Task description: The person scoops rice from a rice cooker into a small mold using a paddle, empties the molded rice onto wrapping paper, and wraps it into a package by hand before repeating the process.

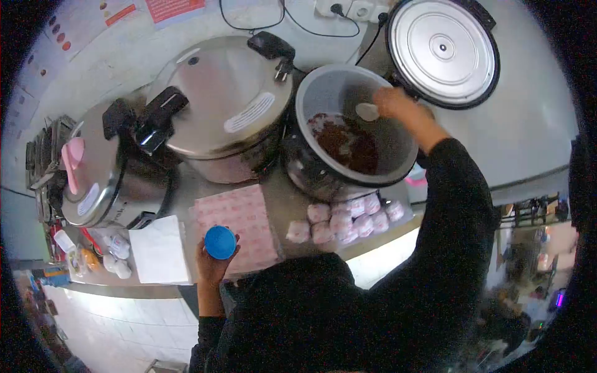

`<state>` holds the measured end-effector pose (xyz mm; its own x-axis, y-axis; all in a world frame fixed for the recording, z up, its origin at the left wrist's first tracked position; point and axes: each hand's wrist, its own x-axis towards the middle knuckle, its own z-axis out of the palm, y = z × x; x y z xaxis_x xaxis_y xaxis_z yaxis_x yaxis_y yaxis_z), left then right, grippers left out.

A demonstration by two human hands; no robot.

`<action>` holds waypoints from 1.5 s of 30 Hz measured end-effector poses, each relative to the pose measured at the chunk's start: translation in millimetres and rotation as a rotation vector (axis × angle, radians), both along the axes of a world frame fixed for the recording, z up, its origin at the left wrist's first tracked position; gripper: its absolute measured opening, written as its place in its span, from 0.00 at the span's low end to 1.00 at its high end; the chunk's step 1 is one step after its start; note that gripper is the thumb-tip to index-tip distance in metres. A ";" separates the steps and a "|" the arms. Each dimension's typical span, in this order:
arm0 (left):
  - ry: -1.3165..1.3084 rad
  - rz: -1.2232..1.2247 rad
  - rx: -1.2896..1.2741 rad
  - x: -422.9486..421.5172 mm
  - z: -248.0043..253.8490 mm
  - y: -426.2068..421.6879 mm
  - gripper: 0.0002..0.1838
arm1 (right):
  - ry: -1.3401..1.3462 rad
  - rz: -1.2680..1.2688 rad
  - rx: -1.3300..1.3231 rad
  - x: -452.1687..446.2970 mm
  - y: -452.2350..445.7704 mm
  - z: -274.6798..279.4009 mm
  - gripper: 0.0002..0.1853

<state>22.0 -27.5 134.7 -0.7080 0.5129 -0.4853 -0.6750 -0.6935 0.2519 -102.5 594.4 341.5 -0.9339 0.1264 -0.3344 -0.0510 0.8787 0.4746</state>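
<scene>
My left hand [211, 266] is wrapped around a small blue bowl [221, 242], held above a sheet of pink printed wrapping paper [249, 214]. My right hand [398, 107], smeared by motion, is over the open cooker pot [305, 102]. From its fingers sticks a pale spoon-like utensil [367, 112], whose exact kind is unclear. Dark reddish-brown food, looking like cooked rice [345, 143], lies in the pot's bottom. Several pink-and-white wrapped balls [341, 222] sit in front of the pot.
Left of the pot stand two lidded steel cookers [211, 87] [102, 161]; a pink spoon [71, 165] rests on the farther one. The round cooker lid [443, 46] is raised at the right. White paper [160, 252] and small containers [93, 258] line the counter's front left.
</scene>
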 end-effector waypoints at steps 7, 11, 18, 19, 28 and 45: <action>0.032 0.124 -0.211 46.6 41.4 88.0 0.36 | -0.415 0.335 0.200 -9.1 -4.0 -88.1 0.11; -0.051 0.216 -0.236 83.6 27.7 122.7 0.38 | -0.599 0.506 0.121 19.7 1.5 -71.9 0.11; -0.167 0.278 -0.298 98.3 14.5 171.6 0.38 | -0.559 0.626 -0.364 47.2 -19.7 -87.2 0.18; -0.109 0.245 -0.291 94.4 20.5 178.3 0.39 | -0.559 0.627 -0.370 44.0 -28.6 -88.1 0.18; 0.195 0.243 -0.305 47.0 136.4 238.3 0.49 | -0.394 0.357 -0.677 31.4 -45.1 -69.8 0.18; 0.586 -0.057 -0.541 -70.7 223.3 350.1 0.36 | -0.038 0.030 -1.034 32.5 46.5 52.2 0.16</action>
